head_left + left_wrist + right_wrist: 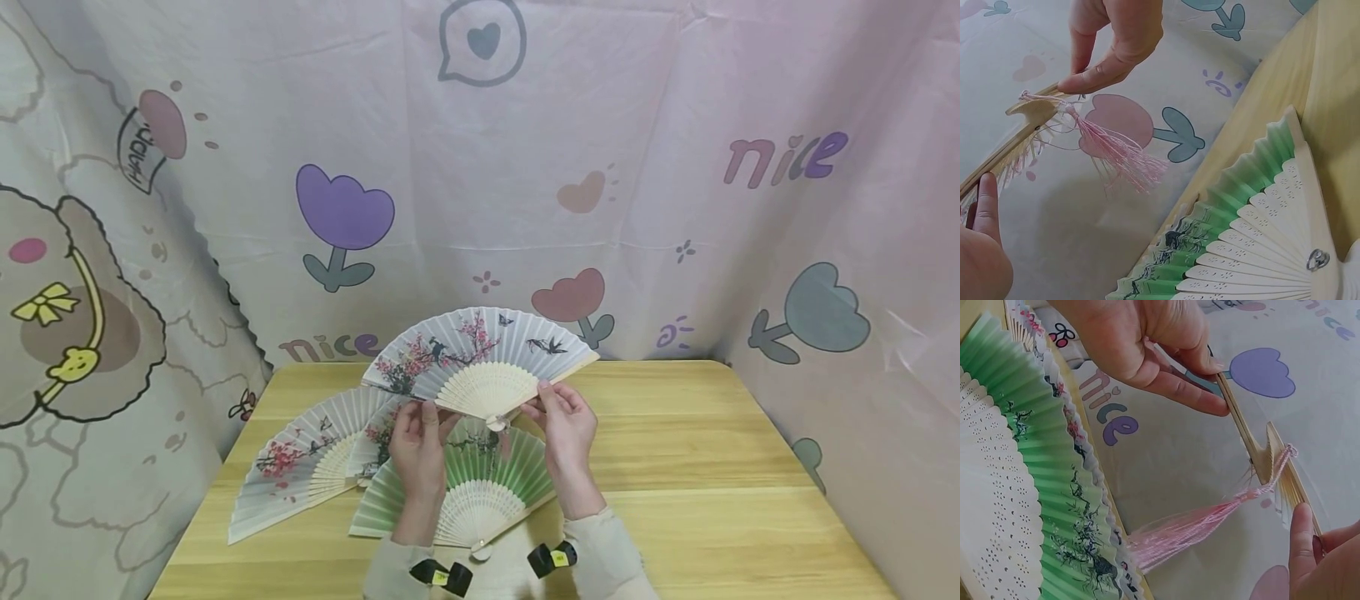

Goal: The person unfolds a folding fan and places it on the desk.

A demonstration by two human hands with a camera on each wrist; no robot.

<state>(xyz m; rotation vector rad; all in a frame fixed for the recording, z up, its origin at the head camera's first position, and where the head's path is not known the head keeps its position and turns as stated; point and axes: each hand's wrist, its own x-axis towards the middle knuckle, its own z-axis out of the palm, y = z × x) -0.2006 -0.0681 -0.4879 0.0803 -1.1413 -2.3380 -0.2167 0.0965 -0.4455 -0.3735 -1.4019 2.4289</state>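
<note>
Both hands hold up a spread white folding fan (480, 342) painted with pink blossoms, birds and a butterfly. My left hand (418, 450) pinches its left outer rib between thumb and fingers, and my right hand (567, 425) pinches the right outer rib. From the pivot between them hangs a pink tassel (1119, 153), also plain in the right wrist view. Below the hands a green folding fan (517, 471) with pale pierced ribs lies spread on the table, partly covered by the left forearm.
On the wooden table (712, 467), left of the hands, lies another spread white blossom fan (288, 462). A further blossom fan (369, 446) is mostly hidden between it and the green one. A printed cloth (465, 167) hangs behind the table and along both sides.
</note>
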